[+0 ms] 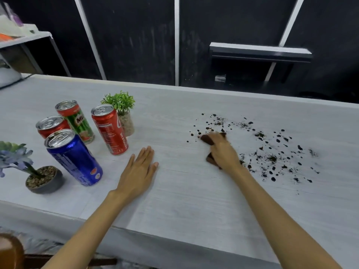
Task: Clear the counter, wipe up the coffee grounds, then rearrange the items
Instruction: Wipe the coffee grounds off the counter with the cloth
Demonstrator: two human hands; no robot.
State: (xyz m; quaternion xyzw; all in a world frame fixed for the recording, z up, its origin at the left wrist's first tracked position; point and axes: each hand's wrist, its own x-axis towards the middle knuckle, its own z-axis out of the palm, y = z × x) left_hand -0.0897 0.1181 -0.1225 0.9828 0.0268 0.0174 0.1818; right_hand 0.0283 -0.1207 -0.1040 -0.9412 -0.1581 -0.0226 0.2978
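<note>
Your right hand (223, 152) gripped a brown cloth (206, 139), dark coffee grounds (272, 158) scattered right of its fingers (217, 139). Your left hand (138, 171) rested flat on the pale bench (194, 202).

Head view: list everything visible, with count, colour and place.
tall red can: 1, red, left cluster, right side
second red can: 1, red, cluster's left
green can: 1, green and red, cluster's back
blue can: 1, blue, cluster's front
leafy plant: 1, green, clear pot, behind tall red can
flower plant: 1, purple-blue, grey pot, far left
coffee grounds: scattered, dark, counter's right
cloth: 1, brown, among the grounds
counter: 1, pale grey, foreground
shelf: 1, black, behind counter
left hand: 1, flat on counter, centre
right hand: 1, holds the cloth
</note>
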